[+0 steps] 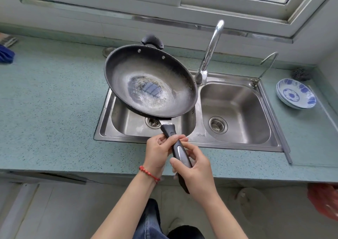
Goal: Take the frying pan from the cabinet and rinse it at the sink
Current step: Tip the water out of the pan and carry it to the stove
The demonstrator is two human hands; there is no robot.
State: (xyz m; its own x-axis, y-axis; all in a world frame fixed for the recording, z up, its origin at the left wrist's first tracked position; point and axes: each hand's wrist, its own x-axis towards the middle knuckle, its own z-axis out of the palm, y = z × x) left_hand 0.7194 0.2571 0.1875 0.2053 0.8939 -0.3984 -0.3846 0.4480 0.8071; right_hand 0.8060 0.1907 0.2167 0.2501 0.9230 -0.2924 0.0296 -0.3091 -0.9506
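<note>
A dark frying pan (150, 81) with a worn, shiny centre hangs tilted above the left basin of the steel double sink (236, 147). Its long black handle points back toward me. My left hand (159, 152), with a red bead bracelet at the wrist, grips the handle near the pan. My right hand (195, 173) wraps the handle lower down, near its end. The tall chrome faucet (210, 52) stands behind the divider, right of the pan. No water is visibly running.
A small second tap (267, 65) rises at the sink's back right. Stacked blue-and-white bowls (296, 94) and a dark scouring ball (300, 74) sit on the green counter (51, 101) at right. Something blue (6, 55) lies at far left. A window runs along the back.
</note>
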